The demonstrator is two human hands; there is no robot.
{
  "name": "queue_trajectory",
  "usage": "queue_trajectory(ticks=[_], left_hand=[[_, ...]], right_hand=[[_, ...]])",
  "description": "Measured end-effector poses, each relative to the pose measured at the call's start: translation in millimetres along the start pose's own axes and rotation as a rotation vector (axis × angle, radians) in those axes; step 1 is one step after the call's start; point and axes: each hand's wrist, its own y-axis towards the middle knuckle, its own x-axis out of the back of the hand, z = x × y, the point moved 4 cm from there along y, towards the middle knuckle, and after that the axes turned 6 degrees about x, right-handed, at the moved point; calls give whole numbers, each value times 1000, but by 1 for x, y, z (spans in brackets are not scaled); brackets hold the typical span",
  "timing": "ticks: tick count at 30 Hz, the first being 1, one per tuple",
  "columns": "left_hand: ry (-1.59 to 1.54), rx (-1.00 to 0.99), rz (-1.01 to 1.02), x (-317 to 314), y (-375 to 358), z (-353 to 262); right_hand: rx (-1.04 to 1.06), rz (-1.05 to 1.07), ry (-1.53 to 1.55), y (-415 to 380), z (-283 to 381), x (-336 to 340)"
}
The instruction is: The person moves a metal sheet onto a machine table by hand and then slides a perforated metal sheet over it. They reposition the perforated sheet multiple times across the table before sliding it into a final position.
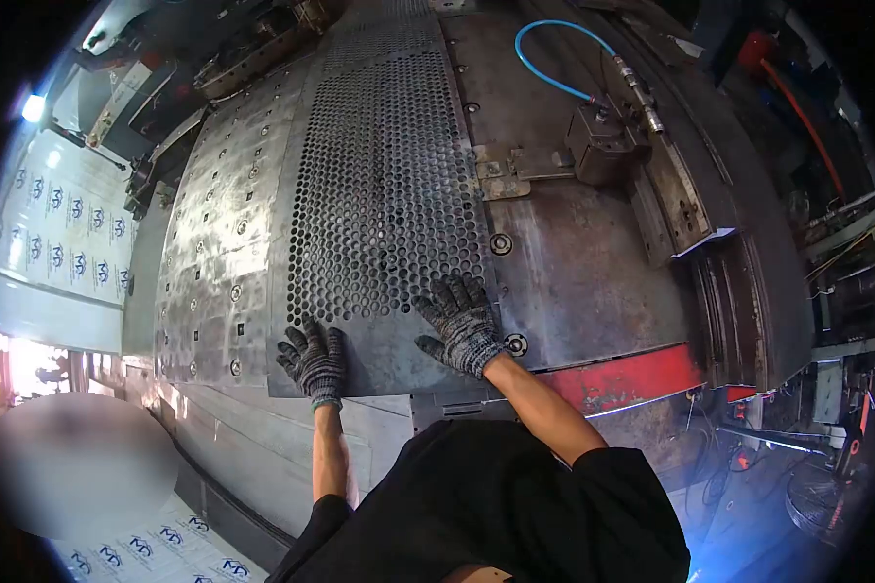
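A long metal sheet (384, 185) punched with rows of round holes runs away from me across the machine bed. My left hand (314, 366), in a dark knitted glove, lies on the sheet's plain near margin by its left corner, fingers spread. On the right side of that margin, my right hand (460, 325) rests flat in a matching glove. Its fingertips reach the edge of the holes near the sheet's right side. Neither hand wraps around anything.
Left of the sheet is a bright steel plate (226, 228) with small holes. A metal block (605, 146) with a blue hose (535, 63) stands on the right. A red strip (632, 377) edges the bed. Printed wrapped sheets (63, 219) and a blurred patch are at left.
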Motion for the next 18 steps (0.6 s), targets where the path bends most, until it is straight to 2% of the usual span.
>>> queue_trajectory(ticks=[5,10,12,14,18], left_hand=[[24,-2,19,1,5,-7],[45,8,7,-7,8,-10],[16,-5,9,-6,6,-8],[-3,4,5,-5,8,-9],[3,2,19,-3,5,-8]], right_hand=[[-25,29,-79,0,1,3],[-6,-44,12,-2,-5,-9],[-19,-26,-7,-3,-1,-6],[-82,85,-75,-1,1,-5],[-67,93,-73,-2,1,-4]])
